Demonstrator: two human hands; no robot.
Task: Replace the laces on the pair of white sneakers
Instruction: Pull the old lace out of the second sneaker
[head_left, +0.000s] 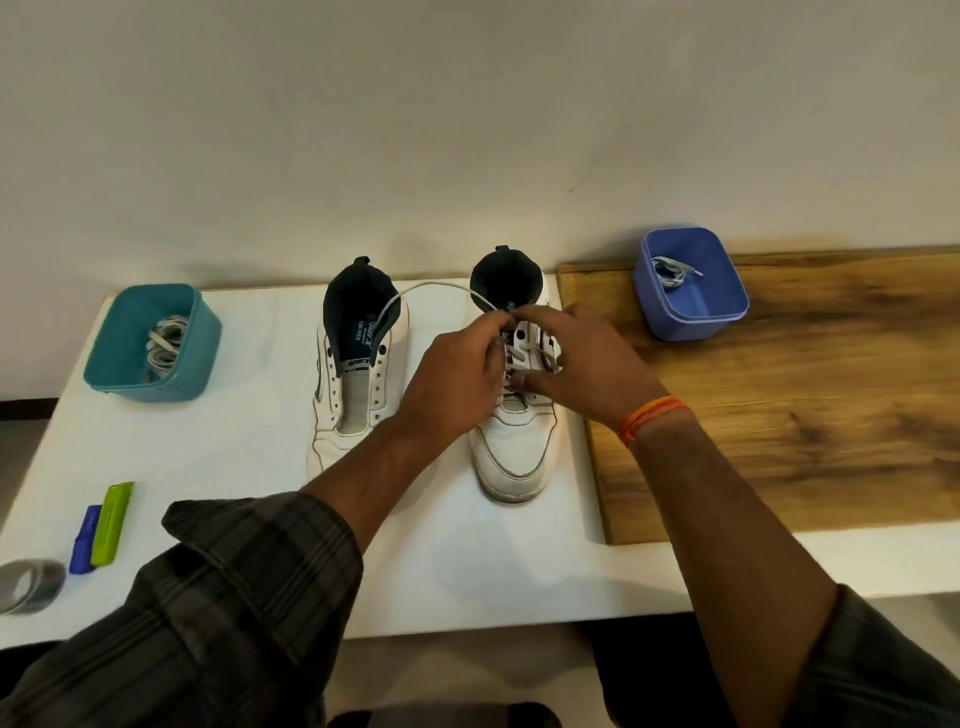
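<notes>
Threading a white lace (441, 287) through the right sneaker (517, 447), mid-table, both hands pinched it: left hand (457, 374), right hand (576, 358). Next, probably, the upper eyelets; the left sneaker (358, 374) stood laceless.

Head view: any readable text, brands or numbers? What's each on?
"sparx": tongue label of the left sneaker, partly legible.
Blue print on that sneaker's insole: too blurred to read for certain.
Right sneaker, tubs, tape: no readable text.
</notes>
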